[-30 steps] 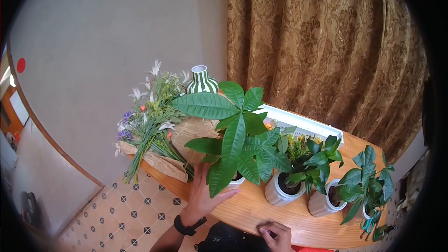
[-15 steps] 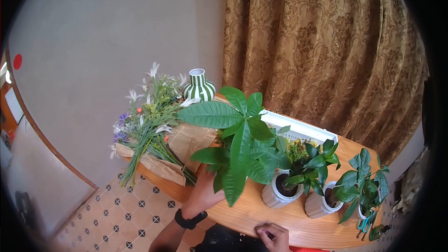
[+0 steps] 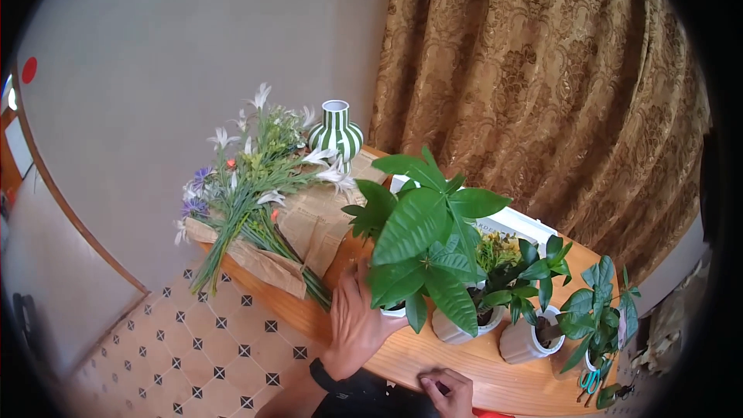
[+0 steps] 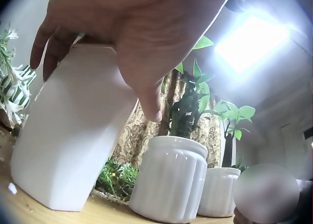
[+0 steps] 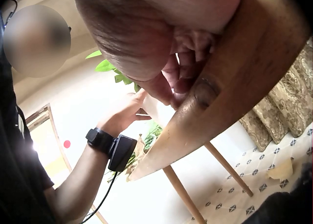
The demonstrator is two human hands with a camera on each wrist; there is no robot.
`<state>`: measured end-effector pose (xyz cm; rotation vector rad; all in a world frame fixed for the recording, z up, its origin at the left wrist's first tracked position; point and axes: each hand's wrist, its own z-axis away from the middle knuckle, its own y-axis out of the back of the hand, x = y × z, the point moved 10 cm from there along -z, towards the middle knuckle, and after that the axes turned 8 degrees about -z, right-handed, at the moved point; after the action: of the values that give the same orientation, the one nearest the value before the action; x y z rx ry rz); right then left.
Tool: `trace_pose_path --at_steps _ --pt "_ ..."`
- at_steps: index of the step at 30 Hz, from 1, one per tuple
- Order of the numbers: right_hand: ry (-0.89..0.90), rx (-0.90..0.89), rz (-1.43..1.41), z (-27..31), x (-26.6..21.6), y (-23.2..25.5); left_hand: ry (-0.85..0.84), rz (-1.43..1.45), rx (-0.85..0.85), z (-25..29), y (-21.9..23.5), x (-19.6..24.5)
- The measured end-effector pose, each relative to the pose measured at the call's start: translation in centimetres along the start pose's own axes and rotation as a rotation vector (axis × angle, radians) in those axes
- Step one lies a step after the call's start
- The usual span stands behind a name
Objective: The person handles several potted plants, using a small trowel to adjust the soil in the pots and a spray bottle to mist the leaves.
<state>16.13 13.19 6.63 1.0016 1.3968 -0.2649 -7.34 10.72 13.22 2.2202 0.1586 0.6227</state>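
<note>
My left hand [image 3: 357,321] grips a white flower pot [image 4: 68,131] by its upper part, thumb on one side and fingers spread over the other. The pot leans in the left wrist view, its base close to the wooden tabletop. A plant with broad green leaves [image 3: 414,224] grows from it and hides most of the pot in the head view. My right hand [image 3: 449,391] rests at the table's near edge, fingers loosely curled, holding nothing. To the right of the gripped pot is another white ribbed pot [image 4: 171,180] with a leafy plant.
Left of the hand, cut flowers [image 3: 248,193] lie on brown paper [image 3: 317,224]. Behind stands a green-and-white striped vase [image 3: 337,133]. More potted plants [image 3: 526,344] line the right side, with teal-handled scissors [image 3: 590,381] near the edge. A white tray [image 3: 522,223] lies at the back.
The broad-leaved plant has turned in my left hand, its leaves now pointing differently and sitting further right. The left hand has shifted slightly right. My right hand stays at the edge.
</note>
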Motion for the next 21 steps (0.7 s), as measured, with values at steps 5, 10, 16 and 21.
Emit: trace_pose_path --at_steps 5,10,16,21 --pt "-0.011 -0.003 -0.024 -0.1 0.0 -0.2 0.027 0.005 -0.042 0.6 1.2 -0.3" --pt "0.002 0.012 -0.008 0.0 0.2 -0.2 0.027 0.105 -0.126 0.6 0.6 -1.2" --pt "0.028 0.016 -0.022 -0.2 -0.3 -0.2 -0.114 0.332 -0.062 -0.5 0.3 -1.7" --pt "0.012 0.020 -0.028 -0.3 -0.3 -0.3 -0.171 0.526 -0.193 -1.2 -1.0 -1.6"
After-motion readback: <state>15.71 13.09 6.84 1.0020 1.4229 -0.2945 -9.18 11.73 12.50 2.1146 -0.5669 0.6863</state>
